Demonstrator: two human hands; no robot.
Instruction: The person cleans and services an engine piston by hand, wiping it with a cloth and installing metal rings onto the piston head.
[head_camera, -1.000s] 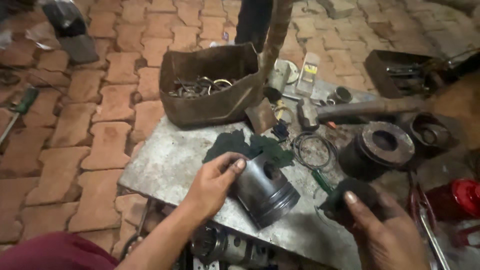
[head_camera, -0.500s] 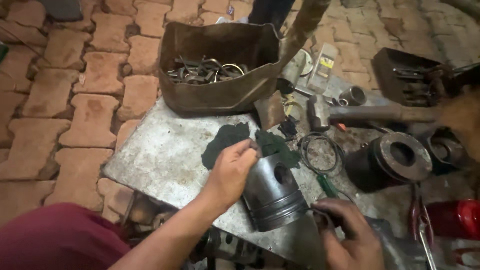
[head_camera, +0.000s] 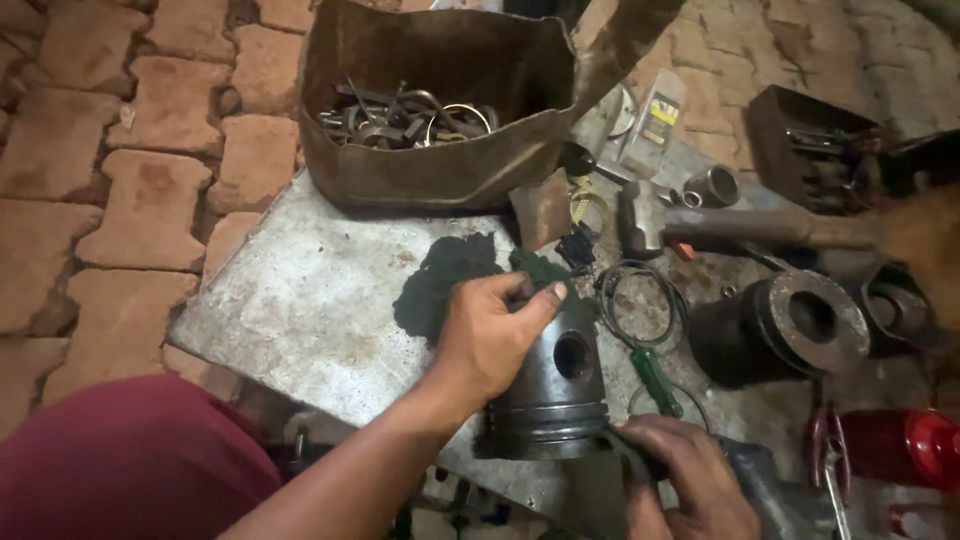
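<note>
Left hand (head_camera: 490, 335) clamped on piston (head_camera: 555, 385), steadying it on plate (head_camera: 300, 310). Right hand (head_camera: 685, 480) at piston's base, closed on a dark tool; rings look seated, pin hole empty.

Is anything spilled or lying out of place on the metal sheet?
Yes. A dark green patch stains the grey metal sheet just behind the left hand, which grips the grey metal piston; whether it is spill or cloth is unclear.
</note>
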